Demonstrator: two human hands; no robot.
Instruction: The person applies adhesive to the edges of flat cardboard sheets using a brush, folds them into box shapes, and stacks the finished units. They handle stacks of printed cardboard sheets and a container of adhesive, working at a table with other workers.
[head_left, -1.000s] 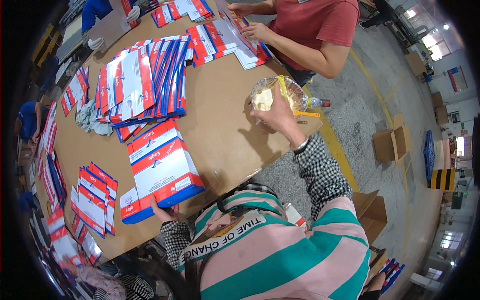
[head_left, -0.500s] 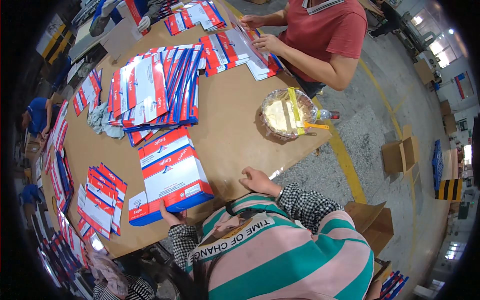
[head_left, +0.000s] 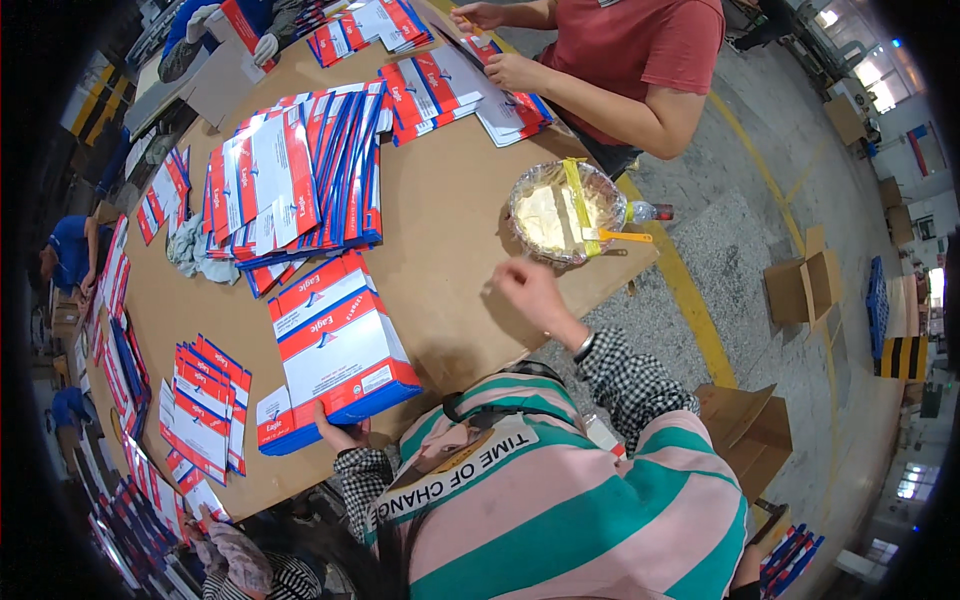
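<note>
Right hand (head_left: 525, 288): moved up off the worktop (head_left: 450, 250) edge, loosely curled, empty. Left hand (head_left: 340, 432): gripping flat carton stack (head_left: 335, 350), fingers hidden. Concrete floor (head_left: 760, 230).

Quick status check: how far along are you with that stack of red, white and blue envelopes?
Done: fanned envelope rows lie across the table. In hand: left hand grips the envelope stack; right hand hovers near the foil-covered bowl. Left: that whole stack.
</note>
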